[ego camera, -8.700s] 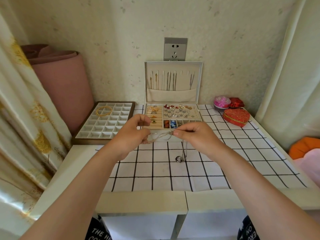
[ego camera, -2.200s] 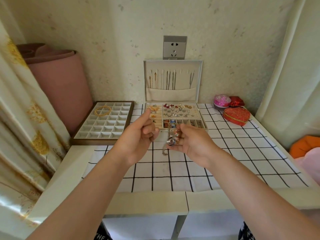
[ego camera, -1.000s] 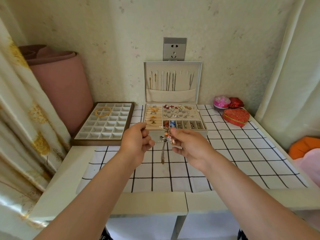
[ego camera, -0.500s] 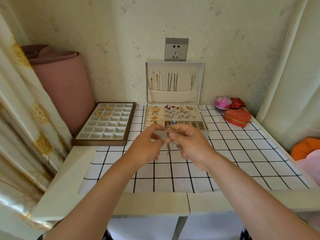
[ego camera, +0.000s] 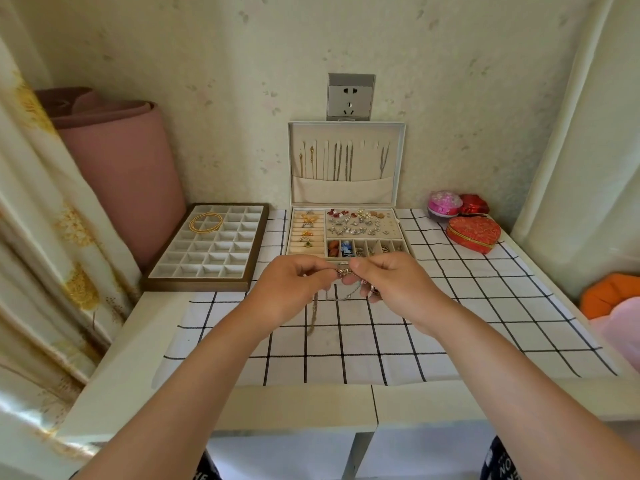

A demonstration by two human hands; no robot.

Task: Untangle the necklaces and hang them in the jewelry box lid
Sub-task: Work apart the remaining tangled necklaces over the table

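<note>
Now: knot pinched between both hands, lid dead ahead

Left hand [ego camera: 294, 289] and right hand [ego camera: 391, 282] are raised over the checked cloth [ego camera: 450, 306], just short of the jewelry box [ego camera: 405, 244]. Each has its fingers curled, thumb and forefinger pinching one side of the tangled necklaces [ego camera: 343, 271]. One chain [ego camera: 313, 317] hangs roughly straight down below the left hand; a thinner strand sags across to the right. The lid [ego camera: 346, 190] stands upright beyond the hands, with several chains hung. Likely both hands are equally near it. The knot is not yet free.
</note>
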